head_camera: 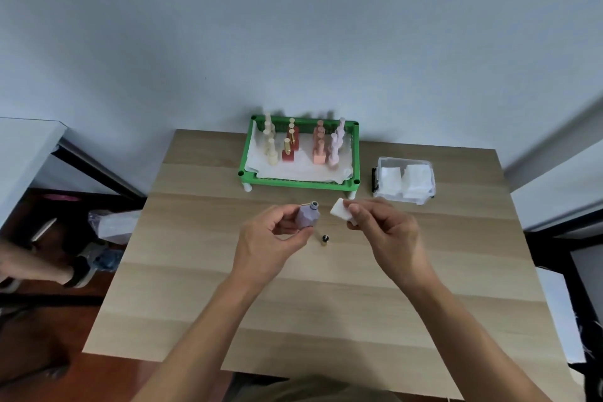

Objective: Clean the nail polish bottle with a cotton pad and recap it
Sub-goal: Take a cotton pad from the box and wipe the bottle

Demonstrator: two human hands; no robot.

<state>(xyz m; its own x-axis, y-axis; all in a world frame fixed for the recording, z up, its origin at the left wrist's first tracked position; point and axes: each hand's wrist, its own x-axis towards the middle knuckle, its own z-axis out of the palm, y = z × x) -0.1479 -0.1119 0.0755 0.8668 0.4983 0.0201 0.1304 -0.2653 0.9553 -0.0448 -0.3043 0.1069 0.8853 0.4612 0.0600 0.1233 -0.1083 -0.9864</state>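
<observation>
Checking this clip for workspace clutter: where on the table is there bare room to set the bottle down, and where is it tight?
Free: the near half of the table around the forearms, and its left strip beside the green tray. Crowded: the far edge, with the tray and the clear pad box, and the centre, with the left hand, right hand and cap.

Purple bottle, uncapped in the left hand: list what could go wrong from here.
1. The purple bottle is open and tilted in the left hand; polish could spill onto the table.
2. The cap stands loose below the hands and might be knocked over.
3. The cotton pad, pinched by the right hand, could smear polish onto the fingers.
</observation>
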